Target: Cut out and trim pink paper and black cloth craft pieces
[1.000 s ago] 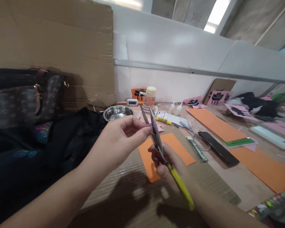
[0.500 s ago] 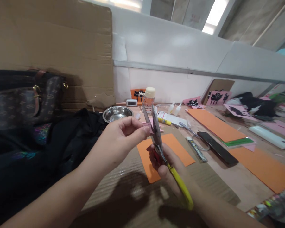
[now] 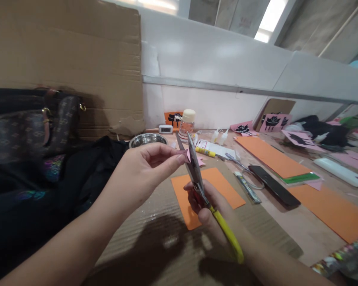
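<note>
Between the thumb and fingers of my left hand (image 3: pixel 147 169) is pinched a small piece of pink paper (image 3: pixel 185 153). My right hand (image 3: pixel 213 208) is closed round the handles of a pair of scissors (image 3: pixel 198 176) with a yellow handle. The blades point up and away from me and stand slightly apart, with the pink piece at the left blade. Beneath the hands an orange paper sheet (image 3: pixel 226 186) lies on the cardboard (image 3: pixel 137 242). Pink paper scraps (image 3: pixel 200 159) rest behind the blades.
A metal bowl (image 3: pixel 147 139), a white timer (image 3: pixel 165 129) and a cream-lidded bottle (image 3: pixel 187 122) stand at the back. A yellow glue stick (image 3: pixel 205 151), a black phone-like slab (image 3: pixel 273 186) and orange sheets (image 3: pixel 271 157) lie to the right. Dark clothing (image 3: pixel 86 178) is heaped on the left.
My left hand has moved slightly left with the pink paper. The scissor blades have opened a little wider, their tips shifting left and down.
</note>
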`<act>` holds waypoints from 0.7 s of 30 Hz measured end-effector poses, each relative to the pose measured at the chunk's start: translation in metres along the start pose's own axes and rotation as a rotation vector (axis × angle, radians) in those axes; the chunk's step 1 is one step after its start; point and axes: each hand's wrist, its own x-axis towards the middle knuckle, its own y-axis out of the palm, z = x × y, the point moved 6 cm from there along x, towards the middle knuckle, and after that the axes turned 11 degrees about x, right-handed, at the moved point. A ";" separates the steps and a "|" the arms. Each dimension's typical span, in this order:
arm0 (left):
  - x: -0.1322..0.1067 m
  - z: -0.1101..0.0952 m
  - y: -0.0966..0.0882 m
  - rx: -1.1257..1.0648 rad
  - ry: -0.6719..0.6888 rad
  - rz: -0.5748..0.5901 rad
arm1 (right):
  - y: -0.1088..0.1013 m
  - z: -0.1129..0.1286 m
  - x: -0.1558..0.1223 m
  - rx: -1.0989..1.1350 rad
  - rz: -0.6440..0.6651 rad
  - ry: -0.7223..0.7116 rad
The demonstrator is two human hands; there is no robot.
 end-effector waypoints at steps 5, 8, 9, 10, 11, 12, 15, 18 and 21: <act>-0.001 -0.001 -0.003 0.039 0.008 -0.036 | 0.001 -0.001 0.000 -0.013 0.015 0.015; -0.001 -0.002 -0.003 0.021 0.007 -0.039 | 0.001 0.000 0.001 -0.023 0.022 0.014; -0.001 -0.002 -0.003 0.008 0.006 -0.035 | 0.001 0.000 0.000 -0.026 0.019 0.017; -0.001 -0.002 -0.003 -0.008 0.005 -0.029 | 0.001 -0.001 0.000 -0.023 0.015 0.020; -0.001 -0.001 -0.003 -0.026 0.000 -0.023 | 0.001 -0.001 0.000 -0.014 0.012 0.020; 0.000 -0.001 -0.002 -0.046 -0.005 -0.019 | 0.001 -0.001 0.000 0.001 0.014 0.022; 0.001 0.002 0.000 -0.106 -0.022 -0.012 | 0.000 -0.002 0.000 0.056 0.011 0.013; 0.001 0.004 0.010 -0.131 -0.028 0.058 | -0.005 0.002 0.003 0.086 -0.053 -0.035; -0.001 0.007 0.027 -0.126 -0.043 0.197 | -0.012 0.009 0.006 0.117 -0.146 -0.134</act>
